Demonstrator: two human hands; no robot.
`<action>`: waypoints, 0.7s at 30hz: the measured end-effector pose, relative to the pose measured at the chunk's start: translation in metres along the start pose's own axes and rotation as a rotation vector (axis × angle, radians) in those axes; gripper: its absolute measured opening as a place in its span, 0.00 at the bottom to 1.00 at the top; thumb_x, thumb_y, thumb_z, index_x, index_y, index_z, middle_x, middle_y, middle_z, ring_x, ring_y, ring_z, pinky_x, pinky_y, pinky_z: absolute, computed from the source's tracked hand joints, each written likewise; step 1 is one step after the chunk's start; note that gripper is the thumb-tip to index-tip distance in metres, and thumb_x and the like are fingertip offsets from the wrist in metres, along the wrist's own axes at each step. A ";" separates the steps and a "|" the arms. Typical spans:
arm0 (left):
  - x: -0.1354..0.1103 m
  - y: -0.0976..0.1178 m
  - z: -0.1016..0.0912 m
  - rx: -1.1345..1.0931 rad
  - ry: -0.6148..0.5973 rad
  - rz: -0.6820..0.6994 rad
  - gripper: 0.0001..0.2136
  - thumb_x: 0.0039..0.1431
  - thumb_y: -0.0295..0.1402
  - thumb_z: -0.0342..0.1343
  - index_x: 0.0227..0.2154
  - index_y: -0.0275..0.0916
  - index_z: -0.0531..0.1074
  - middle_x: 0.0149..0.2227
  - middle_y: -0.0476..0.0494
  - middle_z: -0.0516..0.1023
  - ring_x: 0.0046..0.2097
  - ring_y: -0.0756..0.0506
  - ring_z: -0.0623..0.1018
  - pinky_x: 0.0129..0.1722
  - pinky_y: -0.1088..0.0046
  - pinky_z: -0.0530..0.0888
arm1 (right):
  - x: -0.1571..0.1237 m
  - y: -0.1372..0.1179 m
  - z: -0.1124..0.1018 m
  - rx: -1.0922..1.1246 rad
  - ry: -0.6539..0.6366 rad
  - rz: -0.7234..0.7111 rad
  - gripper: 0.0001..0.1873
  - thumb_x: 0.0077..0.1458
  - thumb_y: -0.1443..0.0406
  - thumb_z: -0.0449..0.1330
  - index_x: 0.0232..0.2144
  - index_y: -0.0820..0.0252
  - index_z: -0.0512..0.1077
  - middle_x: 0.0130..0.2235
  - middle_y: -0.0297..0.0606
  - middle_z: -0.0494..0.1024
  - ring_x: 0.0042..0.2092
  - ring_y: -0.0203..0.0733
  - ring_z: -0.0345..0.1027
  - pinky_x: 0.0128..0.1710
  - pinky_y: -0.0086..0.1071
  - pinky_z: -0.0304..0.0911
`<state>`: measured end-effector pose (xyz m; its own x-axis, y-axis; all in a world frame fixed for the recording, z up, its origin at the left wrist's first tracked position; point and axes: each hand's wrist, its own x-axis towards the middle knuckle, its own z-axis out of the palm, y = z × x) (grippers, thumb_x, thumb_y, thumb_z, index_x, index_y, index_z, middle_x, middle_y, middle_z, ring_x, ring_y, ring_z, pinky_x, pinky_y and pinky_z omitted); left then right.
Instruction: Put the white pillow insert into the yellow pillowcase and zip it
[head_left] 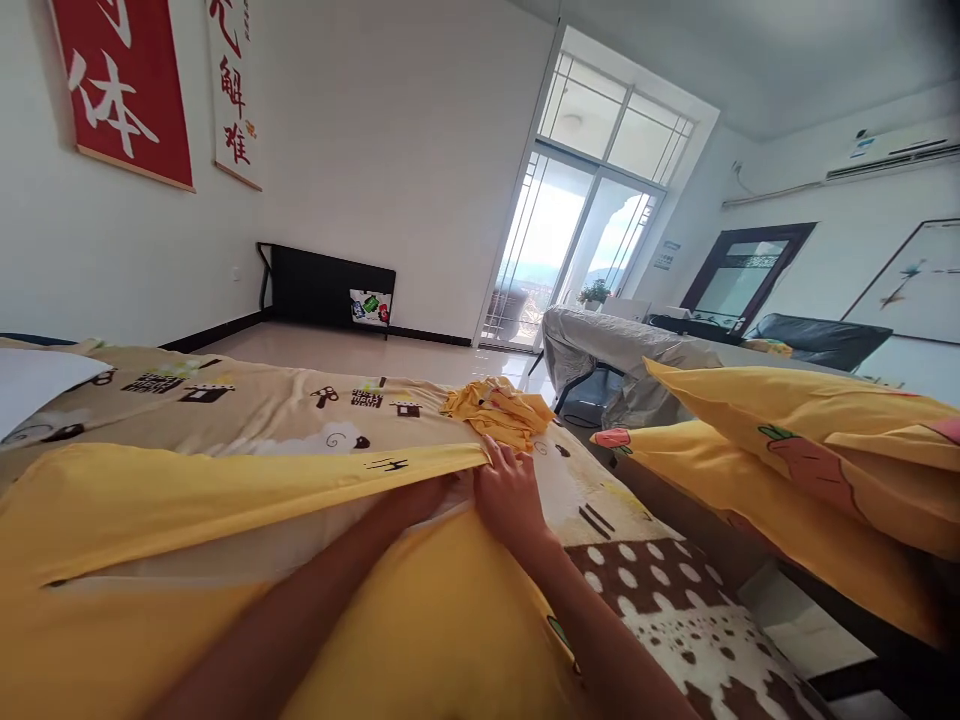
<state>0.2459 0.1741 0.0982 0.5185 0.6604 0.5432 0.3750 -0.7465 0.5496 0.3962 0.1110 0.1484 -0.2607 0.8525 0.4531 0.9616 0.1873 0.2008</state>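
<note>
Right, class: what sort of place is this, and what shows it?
Probably a room in a home: a patterned blanket, a red calligraphy scroll and a wall-mounted air conditioner suggest it.

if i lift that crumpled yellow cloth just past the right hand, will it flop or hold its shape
The crumpled yellow cloth will probably flop, since it lies bunched in loose folds. It looks thin, so it is likely light. Rolling seems unlikely: it sits slumped on the patterned blanket beyond the right hand.

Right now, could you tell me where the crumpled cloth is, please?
In the head view, the crumpled cloth lies just right of centre on the blanket, beyond the right hand.
</note>
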 end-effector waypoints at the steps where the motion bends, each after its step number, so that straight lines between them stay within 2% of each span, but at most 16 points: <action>1: -0.002 0.008 -0.003 0.001 -0.018 0.027 0.13 0.64 0.33 0.46 0.45 0.43 0.73 0.55 0.44 0.71 0.55 0.42 0.70 0.58 0.60 0.66 | 0.003 0.003 -0.002 0.027 -0.031 -0.021 0.14 0.59 0.69 0.50 0.37 0.62 0.76 0.59 0.50 0.65 0.56 0.53 0.59 0.51 0.47 0.53; 3: -0.009 0.021 -0.008 0.010 -0.007 0.087 0.14 0.63 0.32 0.45 0.47 0.44 0.73 0.56 0.46 0.71 0.58 0.43 0.69 0.60 0.61 0.64 | 0.008 0.009 -0.007 0.111 -0.104 -0.082 0.14 0.59 0.69 0.49 0.38 0.60 0.76 0.56 0.47 0.68 0.54 0.49 0.61 0.51 0.44 0.53; 5: -0.015 0.029 -0.010 0.015 0.071 0.123 0.16 0.63 0.31 0.43 0.50 0.43 0.71 0.57 0.46 0.70 0.58 0.44 0.68 0.61 0.62 0.63 | 0.009 0.013 -0.013 0.181 -0.175 -0.149 0.15 0.58 0.71 0.49 0.38 0.58 0.75 0.52 0.43 0.71 0.53 0.46 0.62 0.52 0.42 0.53; 7: -0.019 0.031 -0.010 0.013 0.154 0.144 0.17 0.64 0.31 0.42 0.50 0.42 0.71 0.56 0.45 0.72 0.57 0.45 0.70 0.60 0.63 0.64 | 0.009 0.014 -0.022 0.199 -0.238 -0.192 0.13 0.56 0.72 0.51 0.36 0.58 0.74 0.48 0.41 0.73 0.51 0.45 0.63 0.53 0.41 0.52; 10: -0.021 0.030 -0.007 0.026 0.224 0.180 0.17 0.64 0.33 0.42 0.49 0.42 0.73 0.53 0.46 0.74 0.54 0.46 0.73 0.59 0.64 0.67 | 0.008 0.007 -0.039 0.164 -0.291 -0.188 0.08 0.55 0.68 0.54 0.35 0.61 0.74 0.42 0.42 0.75 0.47 0.44 0.65 0.48 0.37 0.55; 13: -0.019 0.030 -0.006 0.031 0.265 0.131 0.17 0.64 0.33 0.42 0.47 0.44 0.74 0.52 0.48 0.75 0.54 0.45 0.73 0.59 0.64 0.67 | 0.008 -0.003 -0.048 0.049 -0.216 -0.155 0.11 0.60 0.66 0.52 0.33 0.62 0.74 0.39 0.44 0.76 0.45 0.45 0.67 0.44 0.37 0.55; 15: -0.017 0.032 -0.008 0.064 0.279 0.014 0.16 0.64 0.33 0.43 0.48 0.43 0.74 0.53 0.47 0.75 0.55 0.44 0.73 0.59 0.62 0.66 | 0.008 -0.006 -0.046 0.001 -0.137 -0.117 0.13 0.60 0.67 0.51 0.32 0.62 0.75 0.39 0.44 0.76 0.44 0.45 0.67 0.43 0.37 0.54; 18: -0.016 0.038 -0.011 0.182 0.272 -0.174 0.16 0.62 0.33 0.46 0.50 0.40 0.71 0.55 0.42 0.73 0.57 0.39 0.70 0.60 0.54 0.63 | 0.010 -0.007 -0.036 0.040 -0.060 -0.012 0.12 0.59 0.67 0.52 0.32 0.60 0.75 0.39 0.41 0.76 0.44 0.43 0.66 0.43 0.35 0.54; 19: -0.017 0.040 -0.013 0.210 0.248 -0.196 0.17 0.62 0.33 0.47 0.51 0.39 0.71 0.55 0.40 0.72 0.57 0.37 0.70 0.60 0.53 0.63 | 0.010 -0.007 -0.033 0.058 -0.036 0.022 0.12 0.60 0.66 0.52 0.32 0.59 0.76 0.39 0.41 0.76 0.45 0.43 0.66 0.43 0.35 0.54; 21: -0.020 0.043 -0.016 0.223 0.178 -0.131 0.16 0.61 0.33 0.47 0.51 0.39 0.70 0.55 0.39 0.72 0.57 0.38 0.69 0.60 0.54 0.63 | 0.012 -0.008 -0.029 0.086 0.010 0.074 0.13 0.60 0.65 0.52 0.31 0.59 0.76 0.40 0.41 0.76 0.45 0.43 0.66 0.43 0.35 0.54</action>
<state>0.2394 0.1299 0.1215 0.3187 0.7414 0.5905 0.5998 -0.6402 0.4801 0.3833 0.1051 0.1775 -0.1888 0.8609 0.4723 0.9820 0.1654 0.0912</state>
